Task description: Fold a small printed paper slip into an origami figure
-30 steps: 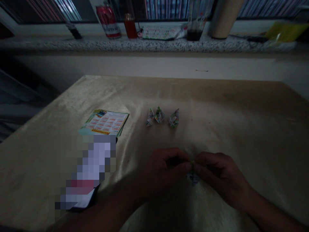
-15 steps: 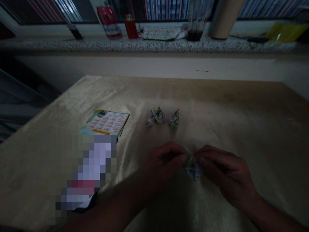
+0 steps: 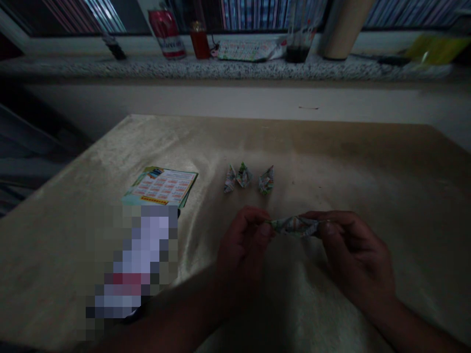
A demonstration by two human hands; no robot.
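A small paper boat [image 3: 295, 226], folded from printed paper, is stretched lengthwise between my two hands above the table. My left hand [image 3: 248, 240] pinches its left tip between thumb and fingers. The right tip is pinched the same way by my right hand [image 3: 349, 245]. Beyond my hands, three small folded paper boats rest on the table: a left one [image 3: 229, 179] and a middle one [image 3: 243, 176] close together, and a right one [image 3: 266, 180] a little apart.
A stack of printed leaflets [image 3: 162, 186] lies on the table [image 3: 349, 162] at the left, with a blurred-out object [image 3: 142, 255] in front. Along the windowsill [image 3: 235, 71] stand a red can [image 3: 167, 34], an orange bottle [image 3: 199, 41], a glass with dark liquid [image 3: 297, 51] and a tan cylinder [image 3: 344, 29].
My hands have moved apart and slightly away from me. The folded paper between them, a compact piece before, is now drawn out into a long boat shape.
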